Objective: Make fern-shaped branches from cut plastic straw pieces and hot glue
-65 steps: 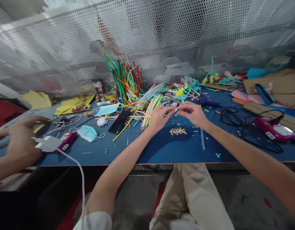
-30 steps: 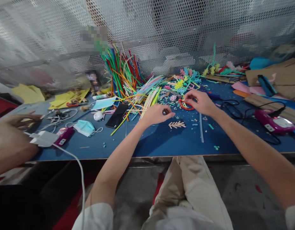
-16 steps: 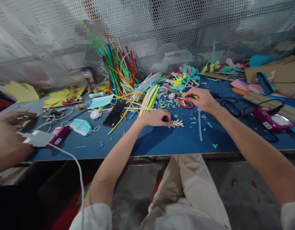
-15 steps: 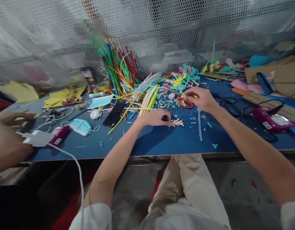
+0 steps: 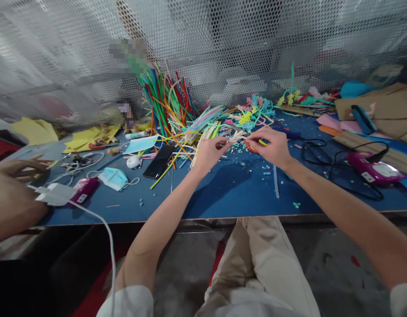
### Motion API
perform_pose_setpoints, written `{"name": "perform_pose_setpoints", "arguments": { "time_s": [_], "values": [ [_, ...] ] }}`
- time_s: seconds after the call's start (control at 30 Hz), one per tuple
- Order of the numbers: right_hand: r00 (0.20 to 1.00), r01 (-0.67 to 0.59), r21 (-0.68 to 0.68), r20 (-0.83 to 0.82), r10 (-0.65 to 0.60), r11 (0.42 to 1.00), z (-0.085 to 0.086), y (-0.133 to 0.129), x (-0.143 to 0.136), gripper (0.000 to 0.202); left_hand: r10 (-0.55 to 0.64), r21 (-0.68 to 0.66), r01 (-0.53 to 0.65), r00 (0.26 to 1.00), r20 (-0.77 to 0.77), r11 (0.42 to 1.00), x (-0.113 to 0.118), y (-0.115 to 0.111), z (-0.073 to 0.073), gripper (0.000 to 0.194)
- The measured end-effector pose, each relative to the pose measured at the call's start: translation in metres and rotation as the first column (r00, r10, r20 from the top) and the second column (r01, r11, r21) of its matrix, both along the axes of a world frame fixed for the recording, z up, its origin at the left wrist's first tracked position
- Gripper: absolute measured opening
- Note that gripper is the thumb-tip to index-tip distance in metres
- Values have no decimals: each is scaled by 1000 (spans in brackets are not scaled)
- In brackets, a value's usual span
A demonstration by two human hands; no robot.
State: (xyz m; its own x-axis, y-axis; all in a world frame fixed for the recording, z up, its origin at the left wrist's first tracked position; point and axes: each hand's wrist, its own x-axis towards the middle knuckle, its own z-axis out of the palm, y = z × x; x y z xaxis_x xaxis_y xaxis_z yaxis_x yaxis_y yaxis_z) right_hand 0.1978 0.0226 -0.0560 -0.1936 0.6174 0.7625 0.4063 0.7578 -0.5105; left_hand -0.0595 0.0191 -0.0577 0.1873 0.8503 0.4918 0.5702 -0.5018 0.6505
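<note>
Between my two hands, a cream pipe-cleaner piece (image 5: pixel 237 136) with short side tufts is held above the blue table. The fingertips of my left hand (image 5: pixel 212 152) pinch its left end. My right hand (image 5: pixel 268 144) has its thumb and fingers closed on the right end. Red-handled scissors (image 5: pixel 251 148) lie partly hidden behind my right hand. Small coloured clippings are scattered beneath and around both hands. Just left of my left hand lie long cream and yellow pipe cleaners (image 5: pixel 208 132).
Behind stands a bundle of coloured pipe cleaners (image 5: pixel 167 99). A black phone (image 5: pixel 159 162), blue mask (image 5: pixel 113 178) and white charger (image 5: pixel 56 194) lie left, near another person's hand (image 5: pixel 16 193). Right are a purple device (image 5: pixel 375 168), black cable and cardboard (image 5: pixel 375 103).
My left hand has lifted the cream piece off the table, up and away from me. My right hand has moved down and left from beside the scissors to take its other end.
</note>
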Motion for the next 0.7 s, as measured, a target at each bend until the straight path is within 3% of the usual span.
{"name": "perform_pose_setpoints", "arguments": {
  "time_s": [0.17,0.4,0.7],
  "values": [
    [999,-14,-110,-36,10,994,-9,-3,-12,32,55,102,-54,998,-13,993,5,-6,3,32],
    [988,-51,-187,-153,22,981,-15,2,-15,53,24,155,-15,998,-56,988,6,-7,1,31],
    [979,-99,-203,-197,58,974,-22,7,-17,63,6,206,15,995,-101,979,9,-10,2,28]
  ]
}}
